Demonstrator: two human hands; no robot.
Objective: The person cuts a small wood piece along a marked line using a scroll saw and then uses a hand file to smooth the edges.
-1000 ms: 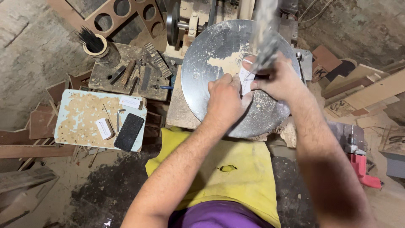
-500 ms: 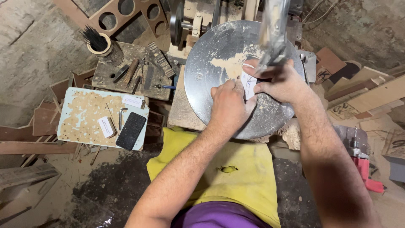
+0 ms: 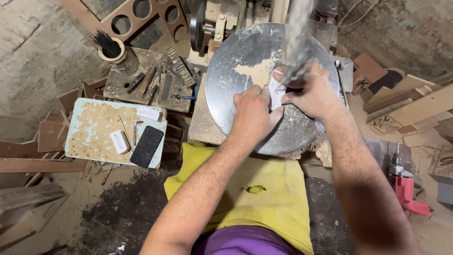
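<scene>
A rough workshop here, dirt floor (image 3: 42, 56) strewn with wood offcuts, sawdust everywhere. At the centre sits a round metal table (image 3: 236, 71), dusted with sawdust, a blurred vertical blade or post (image 3: 298, 38) rising through it. Off to the side, a low wooden counter (image 3: 118, 85) carries files and small hand tools, and on its far corner stands a round cup (image 3: 113, 49) packed with dark thin rods standing on end. Nearer, a pale blue board (image 3: 89, 125) speckled with sawdust holds a black phone (image 3: 146, 146), an angled key and two small white blocks. A yellow cloth (image 3: 264, 189) covers the lap. Now the hands: the left hand (image 3: 252, 115) presses down on the metal table, fingers curled close, and the right hand (image 3: 314, 92) sits just beside it. Pinched between the two lies a small white piece (image 3: 276, 94), right at the foot of the blurred post, fingertips of both hands touching its edges.
</scene>
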